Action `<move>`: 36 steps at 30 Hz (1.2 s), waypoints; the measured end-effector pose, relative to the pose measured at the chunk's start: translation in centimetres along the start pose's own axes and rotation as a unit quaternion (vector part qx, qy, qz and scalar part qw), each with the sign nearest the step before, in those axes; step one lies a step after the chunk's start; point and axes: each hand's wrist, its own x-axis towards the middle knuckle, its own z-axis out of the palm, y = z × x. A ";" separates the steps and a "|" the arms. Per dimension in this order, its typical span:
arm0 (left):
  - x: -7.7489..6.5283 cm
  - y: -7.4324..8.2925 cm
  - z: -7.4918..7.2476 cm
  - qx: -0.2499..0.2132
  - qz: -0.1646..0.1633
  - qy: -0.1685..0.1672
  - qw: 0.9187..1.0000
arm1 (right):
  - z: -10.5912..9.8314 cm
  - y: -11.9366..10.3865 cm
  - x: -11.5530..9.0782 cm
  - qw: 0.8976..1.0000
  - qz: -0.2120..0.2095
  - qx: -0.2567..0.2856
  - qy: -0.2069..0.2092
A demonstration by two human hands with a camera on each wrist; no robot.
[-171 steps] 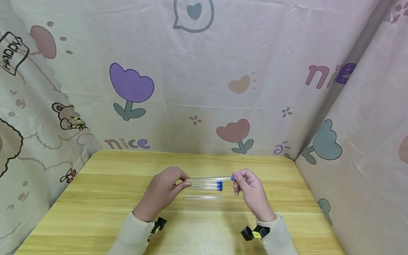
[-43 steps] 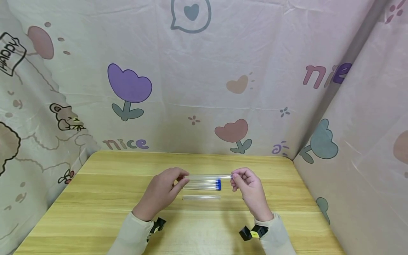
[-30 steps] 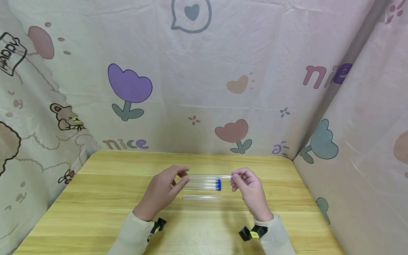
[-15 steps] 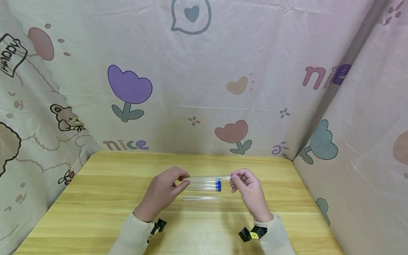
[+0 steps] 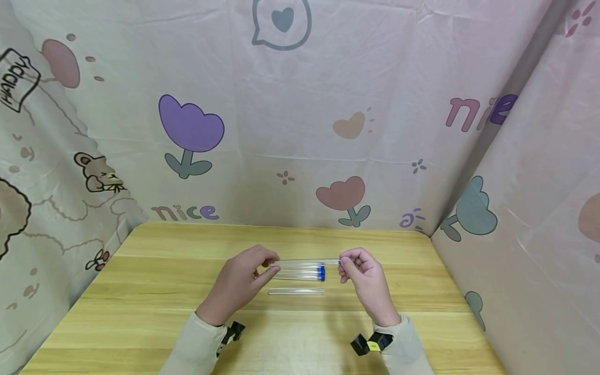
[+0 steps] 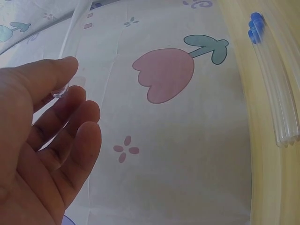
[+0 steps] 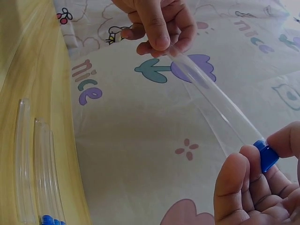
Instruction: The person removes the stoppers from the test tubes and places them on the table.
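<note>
Held level above the table is a clear test tube [image 5: 307, 261] with a blue cap [image 7: 266, 155] on its right end. My left hand [image 5: 241, 281] pinches the tube's rounded left end between thumb and index finger; in the left wrist view the other fingers are loosely bent. My right hand [image 5: 369, 278] pinches the blue cap, which its fingers mostly cover in the head view. Just below the held tube, several capped test tubes [image 5: 300, 274] lie side by side, blue caps to the right. Nearer me lies one tube [image 5: 296, 291] showing no cap.
The wooden table [image 5: 154, 302] extends around both hands. A printed curtain [image 5: 281, 104] stands behind it and on both sides. Black wrist cameras [image 5: 233, 332] sit at the cuffs of both sleeves.
About a second ago my left index finger was lifted off the tube's end; now it pinches it again. My right hand stays at the cap, and the tubes on the table have not moved.
</note>
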 end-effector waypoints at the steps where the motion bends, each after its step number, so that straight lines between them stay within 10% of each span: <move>1: 0.0 0.0 0.0 -0.001 -0.001 -0.001 1.000 | 0.0 0.0 0.0 1.000 0.001 -0.001 0.000; 36: 0.1 0.1 0.1 -0.003 -0.032 -0.010 0.999 | -0.1 -0.1 0.0 1.000 0.001 -0.010 0.009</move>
